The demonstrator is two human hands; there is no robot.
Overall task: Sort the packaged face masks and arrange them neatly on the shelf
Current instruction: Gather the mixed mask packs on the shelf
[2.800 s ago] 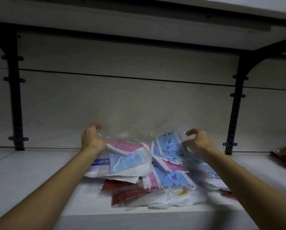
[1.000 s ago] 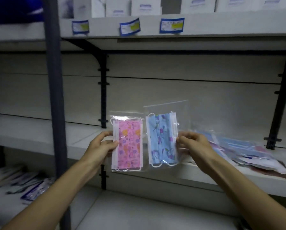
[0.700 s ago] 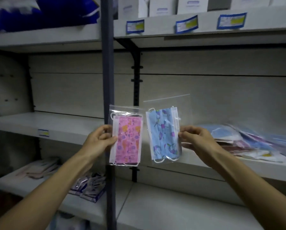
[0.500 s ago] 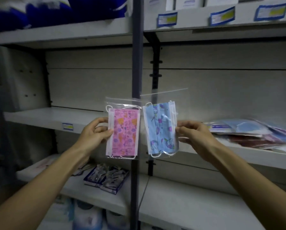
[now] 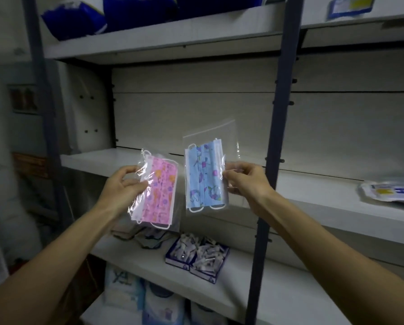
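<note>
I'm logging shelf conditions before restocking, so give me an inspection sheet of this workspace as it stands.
Surface: middle shelf, bare where visible.
Job's things: pink mask pack and blue mask pack, both held up in the air; more packs lie on the shelf at right.
Clutter: box of small packets on the lower shelf; blue bags on the top shelf.
Grippers: left hand grips the pink pack; right hand pinches the blue pack.
Cables: nothing seen.
Surroundings: dark upright post, dim lighting.
</note>
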